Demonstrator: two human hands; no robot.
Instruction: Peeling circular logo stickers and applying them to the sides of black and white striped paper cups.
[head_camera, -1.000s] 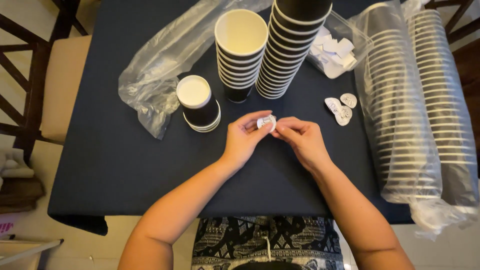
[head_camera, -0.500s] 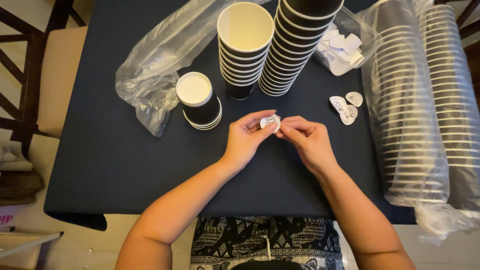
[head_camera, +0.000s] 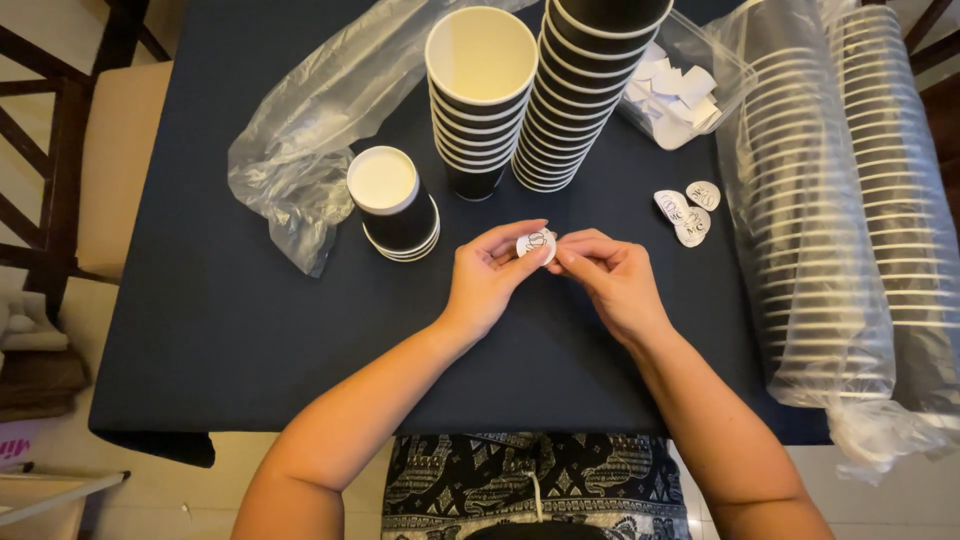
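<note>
We see a dark blue table (head_camera: 200, 330) with bagged sleeves of cups (head_camera: 850, 220) along its right side and a crumpled clear bag (head_camera: 300, 160) at the upper left. Two open stacks of black paper cups (head_camera: 540, 100) stand at the top middle, and a short upturned stack (head_camera: 392, 205) stands left of them. Over the table's middle, our left hand (head_camera: 487, 280) and right hand (head_camera: 610, 280) meet, fingertips of both pinched on a small round white sticker (head_camera: 537, 243). A few loose stickers (head_camera: 688, 212) lie well to the right.

Both forearms angled inward, left hand (head_camera: 487, 277) and right hand (head_camera: 612, 282) fingertips pinched together
</note>
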